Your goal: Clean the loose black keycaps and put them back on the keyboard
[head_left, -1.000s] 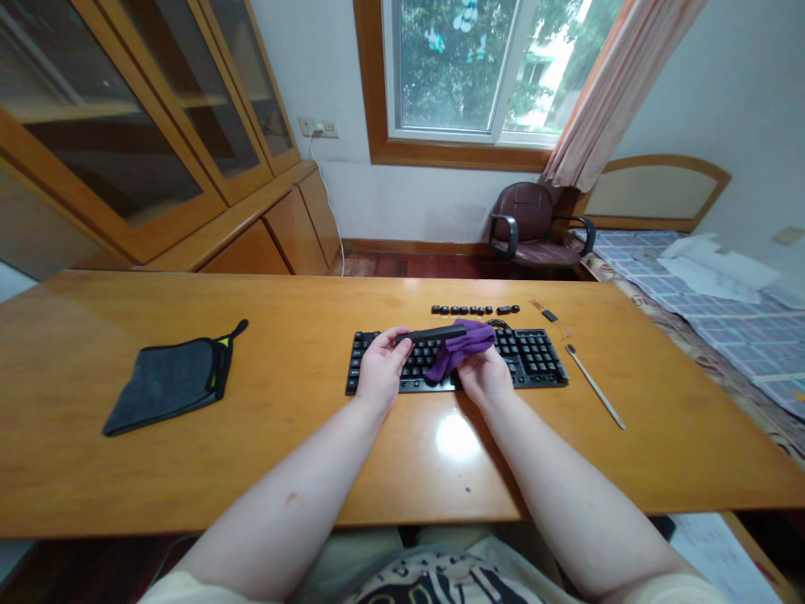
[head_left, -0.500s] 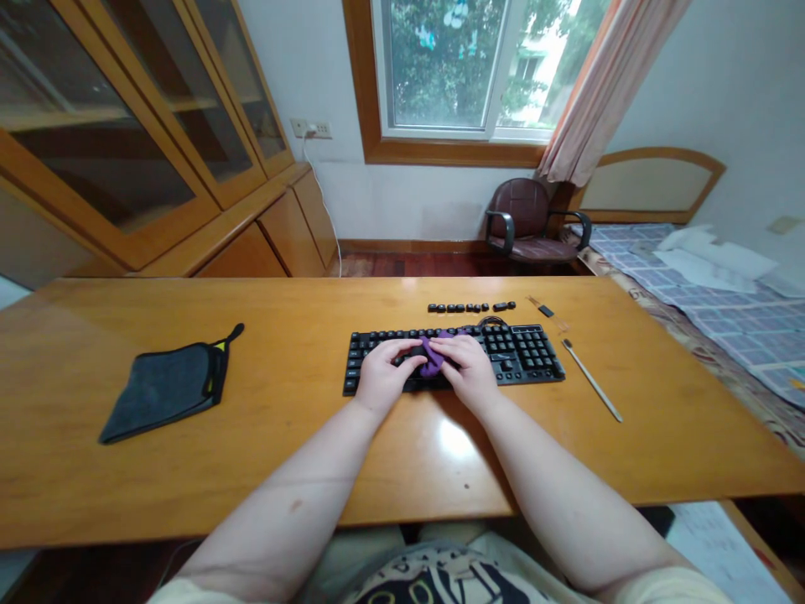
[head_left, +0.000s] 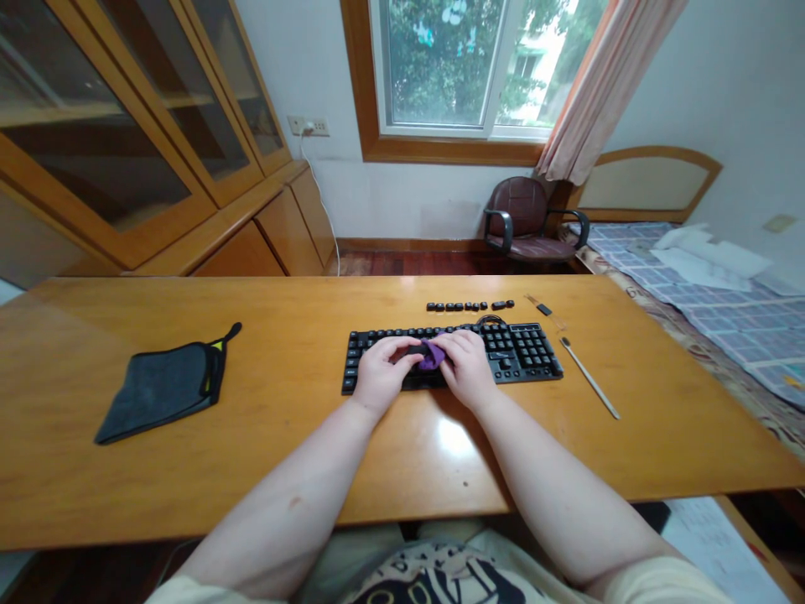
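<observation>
Over the left and middle part of the black keyboard (head_left: 532, 356), my two hands are close together. My right hand (head_left: 469, 367) is closed on a bunched purple cloth (head_left: 432, 358). My left hand (head_left: 382, 376) is curled, its thumb and fingertips pinched at the cloth's left side. Something dark shows between those fingertips; I cannot tell whether it is a small black part or the keyboard behind. The hands hide many of the middle keys. Behind the keyboard lies a row of loose black keycaps (head_left: 459, 307).
Right of the keyboard lies a thin brush (head_left: 591, 379), with a small black-handled wire tool (head_left: 544, 309) farther back. A folded dark grey cloth (head_left: 163, 386) lies on the left of the wooden desk (head_left: 283, 335). Beyond the desk stands a brown armchair (head_left: 519, 214).
The purple cloth has shifted slightly and is bunched smaller between the hands, its far edge less spread. Both hands stay over the keyboard, and the view has tilted very slightly.
</observation>
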The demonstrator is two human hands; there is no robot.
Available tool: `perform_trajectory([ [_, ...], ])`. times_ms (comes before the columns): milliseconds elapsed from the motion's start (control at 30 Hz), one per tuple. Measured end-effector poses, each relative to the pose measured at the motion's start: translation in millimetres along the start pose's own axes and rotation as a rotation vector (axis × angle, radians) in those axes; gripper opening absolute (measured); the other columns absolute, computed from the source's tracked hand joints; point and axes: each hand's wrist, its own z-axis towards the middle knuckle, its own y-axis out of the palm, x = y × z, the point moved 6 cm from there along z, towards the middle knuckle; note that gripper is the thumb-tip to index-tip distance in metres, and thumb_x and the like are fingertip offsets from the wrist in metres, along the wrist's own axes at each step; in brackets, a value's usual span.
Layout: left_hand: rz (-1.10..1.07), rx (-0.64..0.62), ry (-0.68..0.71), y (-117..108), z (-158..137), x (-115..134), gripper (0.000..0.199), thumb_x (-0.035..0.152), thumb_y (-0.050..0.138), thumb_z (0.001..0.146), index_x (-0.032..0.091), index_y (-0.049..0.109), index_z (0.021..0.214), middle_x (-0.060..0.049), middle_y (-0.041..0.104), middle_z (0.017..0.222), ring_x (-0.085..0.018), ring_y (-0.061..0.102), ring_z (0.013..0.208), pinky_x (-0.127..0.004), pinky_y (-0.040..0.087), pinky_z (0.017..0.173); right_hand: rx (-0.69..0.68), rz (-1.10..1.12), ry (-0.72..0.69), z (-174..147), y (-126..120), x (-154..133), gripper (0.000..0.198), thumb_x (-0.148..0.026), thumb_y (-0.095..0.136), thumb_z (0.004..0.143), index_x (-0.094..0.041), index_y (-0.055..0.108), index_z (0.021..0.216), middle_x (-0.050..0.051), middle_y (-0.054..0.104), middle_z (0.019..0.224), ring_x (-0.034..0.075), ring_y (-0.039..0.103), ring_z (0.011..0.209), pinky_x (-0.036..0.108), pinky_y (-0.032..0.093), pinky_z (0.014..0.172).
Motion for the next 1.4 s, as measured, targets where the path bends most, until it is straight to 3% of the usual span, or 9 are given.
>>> perform_trajectory([
  [200,-0.232,0.097,-0.153,-9.3,6.8,-14.8,0.019,0.023,0.071,0.063,0.018,0.069,0.082,-0.003,0.069,0.084,-0.016,0.062,0.08,-0.031,0.048,0.081,0.065,-0.065,0.062,0.9,-5.6,10.1,0.027,-0.012,0.048,0.08,-0.019,0.062,0.103,0.007,0.065,0.102,0.023,0.05,0.096,0.039,0.033,0.092],
  [367,-0.268,0.154,-0.212,-11.0,7.7,-16.3,0.023,0.025,0.071,0.062,0.015,0.068,0.082,-0.004,0.069,0.082,-0.016,0.063,0.077,-0.031,0.049,0.078,0.094,-0.103,0.074,-0.2,-6.7,13.2,0.027,-0.012,0.05,0.08,-0.019,0.062,0.103,0.006,0.066,0.101,0.023,0.05,0.096,0.04,0.035,0.09],
  [533,-0.15,-0.006,-0.218,11.1,-3.6,-17.9,0.024,0.024,0.073,0.061,0.017,0.07,0.083,-0.004,0.068,0.082,-0.016,0.062,0.072,-0.03,0.051,0.072,0.062,-0.09,-0.04,-5.3,4.4,0.4,0.028,-0.021,0.053,0.083,-0.023,0.061,0.111,0.005,0.067,0.102,0.023,0.05,0.096,0.041,0.036,0.089],
  [733,-0.164,-0.008,-0.208,14.7,-4.7,-14.3,0.022,0.023,0.072,0.061,0.017,0.071,0.082,-0.003,0.068,0.08,-0.015,0.061,0.073,-0.029,0.051,0.073,0.076,-0.051,-0.043,-4.1,1.1,0.8,0.026,-0.021,0.053,0.083,-0.025,0.063,0.106,0.004,0.067,0.099,0.024,0.051,0.095,0.042,0.035,0.09],
  [1067,-0.459,0.148,-0.269,-6.2,8.1,-24.7,0.024,0.024,0.074,0.059,0.015,0.069,0.082,-0.004,0.069,0.083,-0.015,0.062,0.08,-0.03,0.048,0.08,0.169,0.121,0.135,0.4,-10.7,22.9,0.023,-0.017,0.049,0.08,-0.02,0.065,0.096,0.006,0.067,0.094,0.023,0.054,0.091,0.04,0.038,0.087],
  [1300,-0.77,0.2,-0.456,3.9,3.7,-40.9,0.029,0.023,0.079,0.055,0.016,0.067,0.081,0.001,0.066,0.079,-0.007,0.062,0.071,-0.02,0.049,0.074,0.319,0.654,0.562,-10.9,4.7,44.2,0.028,-0.036,0.053,0.082,-0.019,0.067,0.1,0.005,0.069,0.089,0.019,0.062,0.079,0.033,0.048,0.073],
  [1400,-0.794,0.215,-0.488,11.5,-1.7,-40.7,0.029,0.022,0.079,0.055,0.016,0.067,0.081,0.0,0.066,0.08,-0.007,0.062,0.072,-0.021,0.049,0.076,0.361,0.764,0.617,-13.8,10.2,43.1,0.034,-0.04,0.056,0.079,-0.019,0.066,0.104,0.004,0.07,0.094,0.019,0.062,0.079,0.032,0.049,0.073],
])
